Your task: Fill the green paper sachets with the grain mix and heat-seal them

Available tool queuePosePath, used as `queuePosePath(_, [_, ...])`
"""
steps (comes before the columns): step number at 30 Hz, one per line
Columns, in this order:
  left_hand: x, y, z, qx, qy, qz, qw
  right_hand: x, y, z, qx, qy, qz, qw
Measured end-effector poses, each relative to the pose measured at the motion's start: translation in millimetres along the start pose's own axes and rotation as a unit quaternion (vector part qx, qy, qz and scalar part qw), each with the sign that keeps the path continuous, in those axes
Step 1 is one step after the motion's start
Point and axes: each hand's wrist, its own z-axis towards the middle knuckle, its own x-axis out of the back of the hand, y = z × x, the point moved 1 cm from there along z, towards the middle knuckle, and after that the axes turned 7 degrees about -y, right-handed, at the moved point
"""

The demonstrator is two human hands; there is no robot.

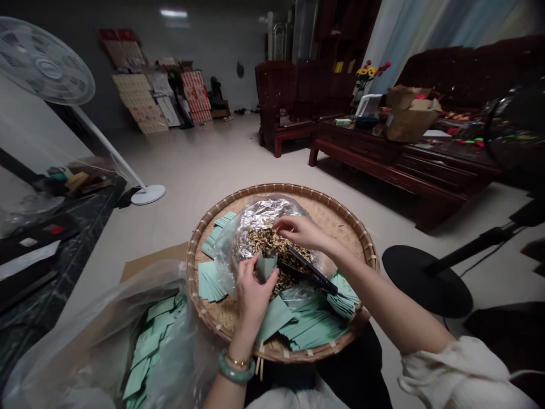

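Note:
My left hand (254, 287) grips a small pale green paper packet (267, 264) between thumb and fingers, its mouth facing up. Over the loose dried brown-and-black bits (261, 241), my right hand (300, 232) hovers with its fingers drawn together; whatever is in them is hidden. These bits lie on a crinkled silver-lined clear plastic bag (272, 209) in a round woven bamboo tray (340, 213). A long black two-armed tool (313, 276) rests across the pile, below my right wrist. Flat green packets (315, 324) are fanned along the tray's near side, with more packets (210, 281) at its left.
A clear plastic bag (97, 318) containing many green packets stands left of the tray, beside cardboard (153, 260). A white fan (148, 194) is at left, a black round stand base (427, 280) at right. Beyond are a dark wooden table (383, 156) and stacked boxes (140, 102).

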Motion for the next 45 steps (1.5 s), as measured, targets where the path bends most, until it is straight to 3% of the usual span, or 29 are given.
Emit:
queuePosePath(4, [3.0, -1, -9, 0.006, 0.004, -0.015, 1.000, -10, 29, 11, -0.078, -0.051, -0.196, 0.976])
queuePosePath(7, [3.5, -1, -11, 0.002, 0.000, -0.018, 1.000, -13, 46, 17, -0.106, -0.052, -0.241, 0.963])
queuePosePath(17, [1.3, 5, -10, 0.006, -0.003, -0.033, 0.999, -19, 59, 28, -0.025, -0.075, -0.237, 0.968])
queuePosePath(28, [4.4, 5, -6, 0.016, -0.015, -0.029, 0.999, -17, 68, 30, -0.037, -0.034, -0.170, 0.984])
queuePosePath(36, [-1.4, 2, 1, 0.006, -0.015, -0.022, 1.000, 11, 40, 12, -0.043, 0.017, -0.057, 0.997])
queuePosePath(45, [-9.5, 7, 8, -0.007, -0.008, -0.013, 1.000, 15, -25, -8, 0.033, -0.060, -0.051, 0.996])
